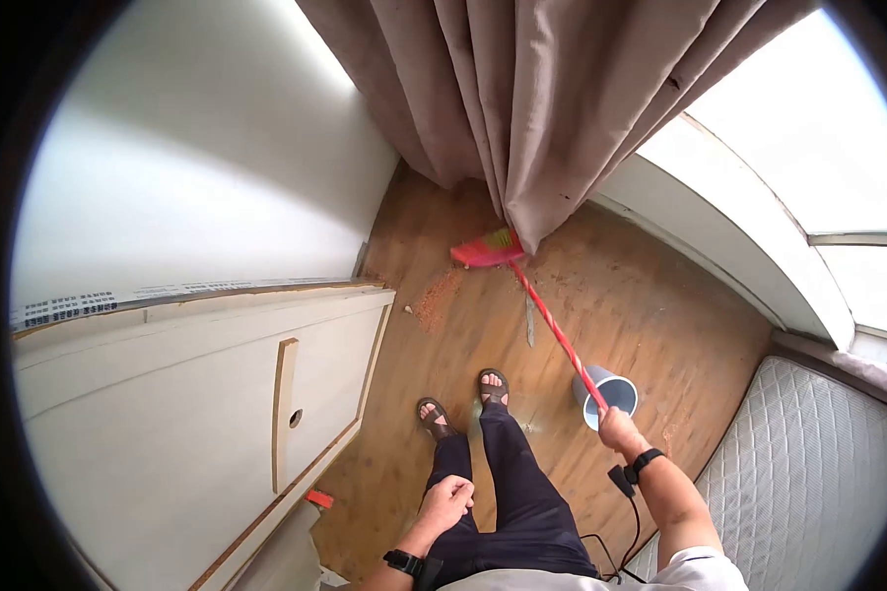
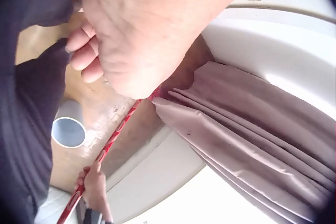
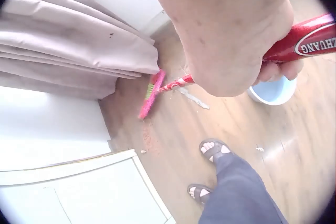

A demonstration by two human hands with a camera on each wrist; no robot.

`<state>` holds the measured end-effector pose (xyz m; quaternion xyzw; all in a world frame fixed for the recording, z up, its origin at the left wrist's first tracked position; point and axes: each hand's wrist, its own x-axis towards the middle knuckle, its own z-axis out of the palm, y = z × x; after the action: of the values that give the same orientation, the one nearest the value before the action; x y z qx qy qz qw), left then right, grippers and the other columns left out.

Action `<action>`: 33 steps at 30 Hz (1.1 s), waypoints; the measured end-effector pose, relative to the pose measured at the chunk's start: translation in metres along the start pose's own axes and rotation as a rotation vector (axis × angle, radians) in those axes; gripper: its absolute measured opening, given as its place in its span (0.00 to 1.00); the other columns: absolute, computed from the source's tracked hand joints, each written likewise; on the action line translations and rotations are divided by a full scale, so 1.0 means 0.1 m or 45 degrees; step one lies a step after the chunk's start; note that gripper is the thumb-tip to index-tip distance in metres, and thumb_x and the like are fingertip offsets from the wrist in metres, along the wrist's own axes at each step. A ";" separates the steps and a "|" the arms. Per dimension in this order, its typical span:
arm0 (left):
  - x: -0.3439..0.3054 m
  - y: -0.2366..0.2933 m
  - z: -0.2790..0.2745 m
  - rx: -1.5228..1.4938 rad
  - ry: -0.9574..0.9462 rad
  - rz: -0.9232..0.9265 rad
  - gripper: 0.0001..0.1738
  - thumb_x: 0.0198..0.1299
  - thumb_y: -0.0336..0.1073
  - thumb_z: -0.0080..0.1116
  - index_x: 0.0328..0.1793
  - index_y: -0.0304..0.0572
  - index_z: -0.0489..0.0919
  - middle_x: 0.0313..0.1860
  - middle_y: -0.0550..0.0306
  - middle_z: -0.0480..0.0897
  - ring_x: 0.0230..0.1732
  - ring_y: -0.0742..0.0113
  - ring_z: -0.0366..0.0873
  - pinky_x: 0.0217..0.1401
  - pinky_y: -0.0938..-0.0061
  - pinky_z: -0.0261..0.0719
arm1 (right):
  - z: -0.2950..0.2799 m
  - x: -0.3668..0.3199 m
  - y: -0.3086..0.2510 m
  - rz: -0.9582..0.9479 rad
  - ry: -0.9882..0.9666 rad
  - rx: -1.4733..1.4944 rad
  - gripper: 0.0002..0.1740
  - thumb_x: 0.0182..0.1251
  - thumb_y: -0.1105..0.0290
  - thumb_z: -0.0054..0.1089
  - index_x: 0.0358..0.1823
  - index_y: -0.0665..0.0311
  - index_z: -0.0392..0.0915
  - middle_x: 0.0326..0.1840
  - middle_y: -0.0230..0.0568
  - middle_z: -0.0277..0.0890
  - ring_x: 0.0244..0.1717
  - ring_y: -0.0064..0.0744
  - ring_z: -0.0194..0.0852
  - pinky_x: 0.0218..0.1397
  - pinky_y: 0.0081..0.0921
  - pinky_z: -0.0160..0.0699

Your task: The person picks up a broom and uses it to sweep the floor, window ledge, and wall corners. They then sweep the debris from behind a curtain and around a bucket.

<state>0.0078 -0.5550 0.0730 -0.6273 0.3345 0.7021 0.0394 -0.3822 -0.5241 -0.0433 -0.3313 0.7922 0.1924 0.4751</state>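
My right hand (image 1: 618,430) grips the red-and-white handle of a broom (image 1: 559,335) near its upper end. The pink broom head (image 1: 485,250), with a yellow-green patch, is on the wooden floor at the hem of the curtain (image 1: 522,108). Beside the head lies a scatter of reddish debris (image 1: 437,298). In the right wrist view the fingers wrap round the broom's red handle (image 3: 304,40). My left hand (image 1: 450,500) hangs over the left thigh with fingers loosely curled and holds nothing; the left wrist view shows its fingers (image 2: 84,56) bent.
A grey bucket (image 1: 616,394) stands on the floor just under my right hand. A white cabinet panel (image 1: 207,394) runs along the left, and a quilted mattress (image 1: 808,473) lies at the right. My sandalled feet (image 1: 493,385) stand mid-floor, near a pale streak (image 1: 530,323).
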 end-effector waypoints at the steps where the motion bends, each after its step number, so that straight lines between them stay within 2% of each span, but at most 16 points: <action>1: -0.04 0.03 -0.01 0.014 -0.004 0.013 0.13 0.68 0.39 0.54 0.45 0.34 0.77 0.27 0.58 0.80 0.24 0.76 0.75 0.28 0.80 0.75 | 0.04 -0.23 0.03 0.044 -0.087 0.001 0.28 0.73 0.51 0.40 0.42 0.74 0.76 0.41 0.68 0.78 0.47 0.62 0.78 0.53 0.49 0.77; 2: -0.06 0.07 -0.03 0.017 0.000 0.023 0.13 0.67 0.39 0.54 0.45 0.34 0.77 0.27 0.57 0.81 0.24 0.75 0.76 0.28 0.79 0.76 | 0.02 -0.48 0.01 0.081 -0.171 -0.001 0.28 0.73 0.51 0.40 0.43 0.74 0.76 0.41 0.67 0.79 0.47 0.62 0.79 0.53 0.49 0.77; 6: -0.20 0.12 -0.16 0.061 0.027 0.036 0.13 0.66 0.39 0.55 0.44 0.34 0.78 0.27 0.56 0.82 0.24 0.74 0.77 0.28 0.78 0.77 | 0.17 -1.07 0.06 0.022 0.004 -0.056 0.27 0.73 0.51 0.40 0.45 0.74 0.73 0.37 0.66 0.79 0.43 0.62 0.80 0.49 0.51 0.78; 8: -0.24 0.03 -0.27 0.096 0.010 0.034 0.13 0.66 0.39 0.55 0.44 0.33 0.78 0.27 0.56 0.82 0.24 0.74 0.77 0.27 0.78 0.77 | 0.15 -1.24 -0.15 -0.043 0.060 0.014 0.26 0.73 0.52 0.41 0.42 0.73 0.72 0.36 0.66 0.79 0.41 0.63 0.80 0.48 0.52 0.77; 11: -0.27 -0.11 -0.43 0.191 0.016 0.018 0.13 0.68 0.39 0.53 0.45 0.33 0.77 0.27 0.57 0.81 0.23 0.76 0.76 0.26 0.81 0.75 | 0.33 -0.90 -0.63 -0.166 0.185 0.135 0.24 0.72 0.53 0.41 0.41 0.72 0.71 0.35 0.66 0.79 0.41 0.64 0.80 0.47 0.53 0.77; 14: -0.35 -0.14 -0.59 0.209 0.024 0.037 0.13 0.68 0.39 0.53 0.45 0.34 0.77 0.26 0.57 0.81 0.22 0.76 0.75 0.26 0.81 0.75 | 0.42 -0.28 -1.15 -0.189 -0.035 0.341 0.28 0.72 0.51 0.42 0.38 0.74 0.78 0.41 0.67 0.79 0.45 0.60 0.79 0.51 0.52 0.76; 16: -0.41 -0.18 -0.74 0.226 0.041 0.058 0.13 0.68 0.38 0.53 0.44 0.34 0.77 0.27 0.58 0.81 0.23 0.75 0.76 0.27 0.80 0.75 | 0.36 -0.39 -1.31 -0.122 -0.108 0.380 0.29 0.73 0.51 0.41 0.40 0.72 0.81 0.44 0.64 0.79 0.48 0.58 0.79 0.53 0.49 0.76; 17: -0.48 -0.24 -0.82 0.211 0.058 0.087 0.13 0.67 0.38 0.53 0.44 0.34 0.77 0.27 0.58 0.81 0.23 0.75 0.76 0.28 0.79 0.76 | 0.55 -0.36 -1.23 -0.142 -0.016 0.251 0.28 0.73 0.51 0.39 0.44 0.69 0.81 0.45 0.61 0.79 0.49 0.58 0.79 0.53 0.47 0.77; 18: -0.52 -0.34 -0.93 0.220 0.049 0.086 0.13 0.67 0.38 0.53 0.44 0.34 0.77 0.27 0.58 0.81 0.23 0.75 0.76 0.28 0.79 0.76 | 0.66 -0.45 -1.13 -0.103 0.007 0.274 0.30 0.74 0.51 0.36 0.45 0.71 0.80 0.45 0.63 0.79 0.50 0.57 0.78 0.53 0.47 0.77; 20: -0.57 -0.53 -1.16 0.208 0.075 0.053 0.12 0.67 0.38 0.53 0.44 0.34 0.77 0.27 0.58 0.81 0.23 0.76 0.75 0.28 0.80 0.76 | 0.90 -0.64 -0.87 0.012 -0.111 0.338 0.31 0.74 0.50 0.34 0.45 0.72 0.80 0.45 0.64 0.78 0.50 0.59 0.77 0.54 0.46 0.76; 22: -0.65 -0.59 -1.37 0.227 0.062 0.060 0.11 0.67 0.37 0.53 0.44 0.35 0.77 0.26 0.59 0.80 0.23 0.76 0.75 0.28 0.80 0.75 | 1.28 -0.91 -0.47 -0.024 -0.034 0.296 0.33 0.74 0.50 0.33 0.45 0.74 0.79 0.44 0.66 0.78 0.51 0.61 0.77 0.54 0.47 0.76; 24: -0.70 -0.75 -1.59 0.224 0.058 0.050 0.11 0.67 0.37 0.52 0.44 0.35 0.77 0.26 0.59 0.80 0.22 0.77 0.74 0.27 0.80 0.75 | 1.56 -1.39 -0.20 0.145 -0.120 0.389 0.34 0.74 0.49 0.32 0.46 0.75 0.78 0.43 0.66 0.78 0.51 0.62 0.76 0.55 0.47 0.75; 26: -0.73 -0.80 -1.77 0.279 0.040 0.124 0.11 0.67 0.37 0.53 0.44 0.35 0.77 0.26 0.59 0.81 0.22 0.77 0.74 0.26 0.80 0.75 | 1.97 -1.79 0.08 0.129 -0.044 0.362 0.37 0.75 0.46 0.32 0.39 0.80 0.77 0.31 0.65 0.79 0.28 0.55 0.82 0.30 0.43 0.82; 30: -0.84 -0.83 -2.02 0.319 0.054 0.156 0.12 0.66 0.39 0.54 0.44 0.36 0.76 0.25 0.59 0.80 0.20 0.76 0.74 0.23 0.80 0.74 | 1.98 -2.72 -0.08 0.269 -0.099 0.562 0.36 0.74 0.46 0.37 0.38 0.80 0.77 0.29 0.64 0.78 0.25 0.51 0.82 0.26 0.40 0.80; 32: -0.87 -0.86 -2.11 0.340 0.039 0.117 0.12 0.66 0.39 0.54 0.43 0.35 0.77 0.25 0.59 0.80 0.20 0.76 0.74 0.23 0.80 0.74 | 2.06 -2.85 -0.14 0.309 -0.087 0.650 0.34 0.73 0.47 0.39 0.38 0.79 0.78 0.28 0.64 0.78 0.24 0.50 0.82 0.25 0.39 0.80; 33: -0.87 -0.89 -2.14 0.354 0.036 0.129 0.12 0.66 0.39 0.54 0.43 0.35 0.77 0.25 0.59 0.80 0.20 0.76 0.74 0.23 0.80 0.74 | 2.14 -2.83 -0.17 0.297 -0.031 0.794 0.33 0.73 0.48 0.41 0.35 0.77 0.77 0.24 0.59 0.77 0.21 0.47 0.80 0.23 0.38 0.77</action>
<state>0.2517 -0.5657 0.1170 -0.6079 0.4603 0.6413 0.0859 -0.1439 -0.3069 0.1044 -0.0748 0.8397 -0.0022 0.5378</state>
